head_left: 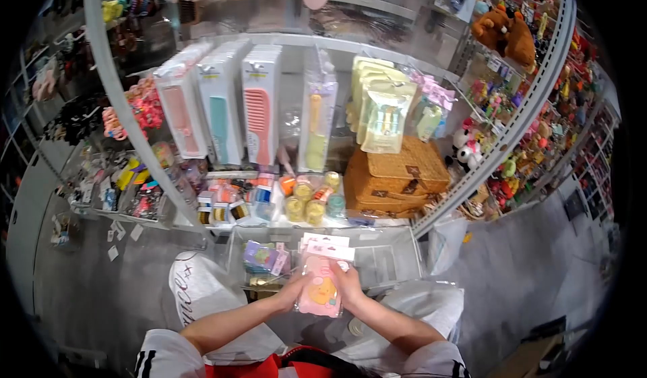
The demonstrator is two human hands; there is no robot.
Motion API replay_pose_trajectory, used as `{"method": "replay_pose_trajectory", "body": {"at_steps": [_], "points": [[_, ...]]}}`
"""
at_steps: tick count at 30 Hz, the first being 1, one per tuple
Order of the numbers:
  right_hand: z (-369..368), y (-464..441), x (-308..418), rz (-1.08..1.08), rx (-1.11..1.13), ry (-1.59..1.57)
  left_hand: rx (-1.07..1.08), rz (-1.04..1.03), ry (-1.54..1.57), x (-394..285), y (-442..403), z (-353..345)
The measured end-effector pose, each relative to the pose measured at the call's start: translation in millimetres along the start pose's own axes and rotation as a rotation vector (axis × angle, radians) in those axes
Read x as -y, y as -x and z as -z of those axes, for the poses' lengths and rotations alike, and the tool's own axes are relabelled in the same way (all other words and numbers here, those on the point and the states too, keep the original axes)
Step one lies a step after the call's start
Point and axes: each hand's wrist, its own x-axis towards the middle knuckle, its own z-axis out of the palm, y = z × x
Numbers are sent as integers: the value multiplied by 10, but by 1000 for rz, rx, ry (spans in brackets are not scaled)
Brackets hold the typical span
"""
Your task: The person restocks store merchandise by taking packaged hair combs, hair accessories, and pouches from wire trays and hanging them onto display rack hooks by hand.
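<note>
My left hand and my right hand grip a small stack of pink packets from both sides. The front packet is in clear plastic and bears a yellow cartoon animal. White header cards stick up at the top of the stack. What lies inside the packets I cannot make out. Just beyond my hands is a clear plastic bin, with purple cards or packets in its left part. The stack is held over the bin's near edge, above my lap.
On the shelf beyond stand rows of boxed combs, yellow pouches, a wicker box and small jars. Metal posts frame both sides. Plush toys hang at right; trays of hair accessories stand at left.
</note>
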Motion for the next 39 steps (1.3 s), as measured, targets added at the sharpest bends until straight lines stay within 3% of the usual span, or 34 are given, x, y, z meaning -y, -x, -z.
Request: {"method": "replay_pose_trajectory", "body": {"at_steps": [3, 6, 10, 11, 14, 17, 20, 23, 26, 29, 32, 35, 39], "points": [[-7, -38, 75, -53, 20, -170, -36, 60, -66, -77, -164, 24], [-30, -222, 140, 76, -18, 57, -48, 3, -72, -212, -220, -149], [-155, -161, 403, 143, 2, 278, -61, 96, -60, -253, -281, -101], [-91, -243, 252, 259, 45, 349, -40, 97, -42, -222, -301, -85], [-122, -159, 310, 230, 45, 462, -37, 125, -1, -164, -308, -78], [-126, -187, 221, 416, -26, 777, -11, 165, 41, -109, -315, -62], [-213, -46, 366, 495, -44, 824, 35, 165, 117, -94, -271, -86], [-175, -34, 445, 434, 53, 782, 86, 231, 156, -333, -93, -293], [-123, -49, 433, 422, 183, 443, 7, 161, 200, -300, -56, -276], [-166, 180, 618, 378, 245, 284, 80, 173, 259, -414, 92, -327], [-125, 368, 644, 537, 232, 532, 273, 138, 328, -361, 169, -348], [-34, 488, 508, 624, 267, 598, 151, -51, 79, -192, 328, -491], [129, 566, 398, 540, 343, 690, 112, 28, 61, 21, 518, -508]]}}
